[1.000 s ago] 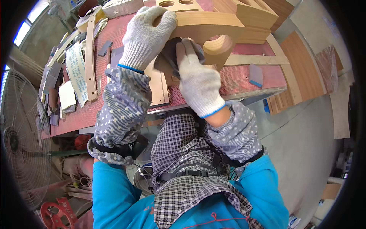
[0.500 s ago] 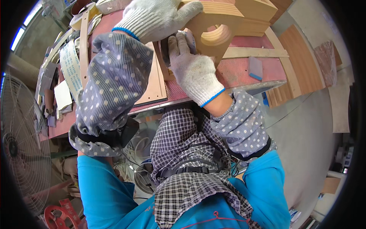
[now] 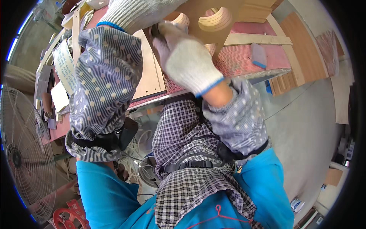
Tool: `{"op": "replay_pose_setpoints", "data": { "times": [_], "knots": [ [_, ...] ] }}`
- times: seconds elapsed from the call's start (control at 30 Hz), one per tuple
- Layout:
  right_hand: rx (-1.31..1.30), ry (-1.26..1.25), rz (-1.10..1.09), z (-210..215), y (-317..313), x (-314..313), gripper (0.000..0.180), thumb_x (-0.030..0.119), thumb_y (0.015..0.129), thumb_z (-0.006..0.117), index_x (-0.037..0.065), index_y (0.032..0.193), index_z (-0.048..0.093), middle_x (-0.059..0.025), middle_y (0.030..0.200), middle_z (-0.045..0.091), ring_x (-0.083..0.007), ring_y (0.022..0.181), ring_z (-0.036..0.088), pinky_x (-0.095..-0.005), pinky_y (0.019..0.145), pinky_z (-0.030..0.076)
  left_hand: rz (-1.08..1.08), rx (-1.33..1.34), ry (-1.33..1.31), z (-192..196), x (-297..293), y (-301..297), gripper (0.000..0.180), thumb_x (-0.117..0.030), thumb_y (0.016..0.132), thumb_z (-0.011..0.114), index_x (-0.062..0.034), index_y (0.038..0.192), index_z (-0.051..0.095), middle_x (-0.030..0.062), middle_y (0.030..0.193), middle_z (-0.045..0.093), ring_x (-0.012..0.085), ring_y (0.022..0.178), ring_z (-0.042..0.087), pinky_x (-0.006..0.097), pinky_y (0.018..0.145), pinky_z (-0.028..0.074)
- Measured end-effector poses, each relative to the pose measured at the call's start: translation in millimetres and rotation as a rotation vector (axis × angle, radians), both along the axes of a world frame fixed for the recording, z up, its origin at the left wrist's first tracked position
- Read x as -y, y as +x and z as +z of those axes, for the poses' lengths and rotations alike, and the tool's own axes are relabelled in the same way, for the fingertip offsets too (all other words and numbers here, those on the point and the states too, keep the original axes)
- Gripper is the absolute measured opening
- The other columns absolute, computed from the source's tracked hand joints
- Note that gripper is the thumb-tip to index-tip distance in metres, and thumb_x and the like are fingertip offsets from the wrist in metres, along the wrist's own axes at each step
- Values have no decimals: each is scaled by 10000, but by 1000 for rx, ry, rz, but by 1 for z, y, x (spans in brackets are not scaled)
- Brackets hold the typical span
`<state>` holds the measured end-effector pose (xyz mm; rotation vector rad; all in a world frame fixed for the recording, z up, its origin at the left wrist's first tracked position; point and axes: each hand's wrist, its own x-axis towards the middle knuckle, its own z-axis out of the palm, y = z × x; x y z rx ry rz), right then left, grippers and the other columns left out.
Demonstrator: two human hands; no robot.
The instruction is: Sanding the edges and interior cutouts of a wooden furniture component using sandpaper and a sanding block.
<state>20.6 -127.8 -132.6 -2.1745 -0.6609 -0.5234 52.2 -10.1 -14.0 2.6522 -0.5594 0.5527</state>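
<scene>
Both my hands wear white knit gloves with blue cuffs. A wooden piece with round cut-outs (image 3: 222, 38) stands on the bench at the top. My left hand (image 3: 139, 14) rests against its upper left part; its fingers run beyond the picture's top edge. Beside the left edge of the wooden piece is my right hand (image 3: 188, 55), its fingers bent and smeared by motion. They are closed on a small dark grey piece that looks like sandpaper (image 3: 155, 30). Most of that piece is hidden by the glove.
A grey sanding block (image 3: 259, 53) lies on the red mesh-covered bench (image 3: 238, 56), below a wooden strip (image 3: 259, 39). A flat board with holes (image 3: 146, 86) lies left of my right hand. Scraps crowd the left side, near a large fan (image 3: 26, 152). Wooden panels (image 3: 305, 49) lean at the right.
My right hand has shifted a little up and left, its fingers now bent rather than laid flat. The left hand has moved up and left, further out of the picture. The view has shifted slightly.
</scene>
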Motion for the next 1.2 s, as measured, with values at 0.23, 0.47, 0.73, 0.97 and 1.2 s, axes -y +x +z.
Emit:
{"op": "replay_pose_setpoints", "data": {
  "times": [0.23, 0.47, 0.73, 0.97, 1.2],
  "knots": [
    [-163, -21, 50, -7, 1, 18, 326, 258, 1008, 538, 9, 1177, 664, -238, 1012, 714, -386, 954, 709, -489, 792, 564, 52, -36, 0, -13, 12, 14, 460, -454, 1018, 529, -63, 1105, 756, 181, 959, 760, 343, 893, 730, 420, 805, 563],
    [-304, 0, 111, 5, 37, 23, 332, 237, 1005, 543, -18, 1198, 635, -224, 904, 729, -309, 746, 730, -404, 763, 582, -167, 39, -36, -15, 17, 25, 407, -409, 1015, 551, -77, 1156, 740, 151, 903, 763, 317, 844, 731, 409, 743, 562],
    [-829, 686, 380, 16, 19, 2, 418, 295, 1065, 490, -48, 1278, 595, -198, 772, 709, -227, 651, 719, -347, 648, 585, -78, 21, -41, -8, 13, 17, 428, -412, 1009, 564, -40, 1093, 758, 172, 923, 759, 326, 847, 725, 401, 764, 560],
    [-809, 796, 465, 9, -19, 12, 374, 156, 1021, 563, -27, 1347, 542, -165, 976, 698, -246, 679, 726, -363, 615, 603, -81, 179, 153, 2, 15, 0, 395, -392, 1007, 547, -64, 1056, 762, 145, 972, 752, 340, 899, 692, 437, 839, 525],
    [-792, 894, 428, 0, -6, -13, 289, 115, 1029, 522, -39, 1269, 560, -192, 969, 724, -233, 652, 725, -349, 584, 596, -34, 95, 231, 8, 14, -1, 395, -416, 1007, 531, -103, 1072, 763, 137, 992, 750, 331, 895, 704, 438, 788, 540]
  ]
}}
